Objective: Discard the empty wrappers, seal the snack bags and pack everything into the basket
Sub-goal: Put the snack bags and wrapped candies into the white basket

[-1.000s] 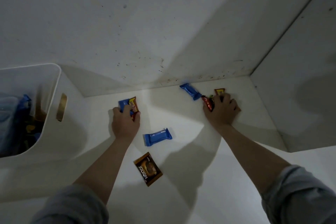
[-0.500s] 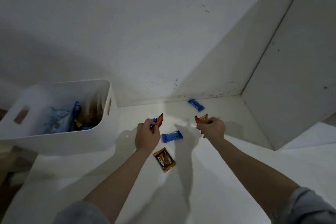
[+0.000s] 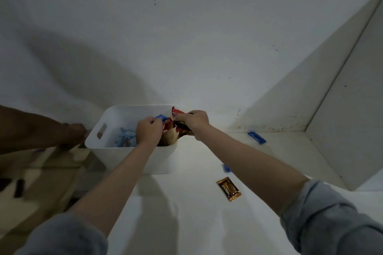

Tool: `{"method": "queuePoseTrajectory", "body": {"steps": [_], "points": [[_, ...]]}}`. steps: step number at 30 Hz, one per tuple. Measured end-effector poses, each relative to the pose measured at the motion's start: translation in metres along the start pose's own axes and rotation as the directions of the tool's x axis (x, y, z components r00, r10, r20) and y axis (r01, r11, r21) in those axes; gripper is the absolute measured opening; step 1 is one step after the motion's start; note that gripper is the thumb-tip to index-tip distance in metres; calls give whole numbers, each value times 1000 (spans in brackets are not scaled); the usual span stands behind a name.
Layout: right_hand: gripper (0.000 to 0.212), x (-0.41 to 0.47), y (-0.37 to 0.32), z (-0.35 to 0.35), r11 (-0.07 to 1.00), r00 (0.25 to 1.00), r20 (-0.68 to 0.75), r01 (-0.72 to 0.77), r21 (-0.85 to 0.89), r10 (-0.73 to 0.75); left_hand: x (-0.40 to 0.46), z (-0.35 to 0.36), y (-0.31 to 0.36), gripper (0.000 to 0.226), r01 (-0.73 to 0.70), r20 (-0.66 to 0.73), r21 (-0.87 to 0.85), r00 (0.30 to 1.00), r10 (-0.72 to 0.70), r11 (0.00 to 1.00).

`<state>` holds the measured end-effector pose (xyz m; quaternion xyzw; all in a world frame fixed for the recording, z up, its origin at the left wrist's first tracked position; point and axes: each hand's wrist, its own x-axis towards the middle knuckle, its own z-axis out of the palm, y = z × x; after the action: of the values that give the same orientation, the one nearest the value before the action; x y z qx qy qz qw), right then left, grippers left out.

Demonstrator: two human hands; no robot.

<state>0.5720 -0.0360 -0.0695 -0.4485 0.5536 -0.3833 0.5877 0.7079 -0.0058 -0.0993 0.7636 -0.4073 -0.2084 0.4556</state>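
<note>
The white basket [image 3: 116, 151] stands on the white tabletop with several snack packs inside. Over its right half my left hand [image 3: 148, 130] grips a blue and an orange-red snack pack [image 3: 163, 121]. My right hand [image 3: 193, 122] hovers at the basket's right rim and holds red and dark wrappers [image 3: 178, 119]. On the table lie a brown snack pack [image 3: 229, 189], a blue pack [image 3: 257, 137] near the back wall, and another blue pack [image 3: 226, 168] mostly hidden behind my right forearm.
A white wall rises behind the table, and a white panel [image 3: 342, 130] closes the right side. Another person's arm [image 3: 41, 130] reaches in at the left of the basket. Left of the table lies a wooden floor with dark objects [image 3: 18, 187].
Both hands lifted their snack packs off the table and carried them left over the basket. The view swung left, and another person's arm came into sight.
</note>
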Motion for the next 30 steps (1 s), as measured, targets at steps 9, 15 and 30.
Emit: {"method": "queuePoseTrajectory", "body": {"steps": [9,15,30], "points": [[95,15,7,77,988,989,-9,-147,47,147,54,-25,-35,44,299,173,-205,948,-267,932],[57,26,14,73,995,996,-47,-75,71,79,50,-14,-50,22,226,102,-271,973,-205,936],[38,28,129,-129,936,916,-399,-114,-333,-30,-98,93,-92,36,-555,202,257,832,517,791]]}}
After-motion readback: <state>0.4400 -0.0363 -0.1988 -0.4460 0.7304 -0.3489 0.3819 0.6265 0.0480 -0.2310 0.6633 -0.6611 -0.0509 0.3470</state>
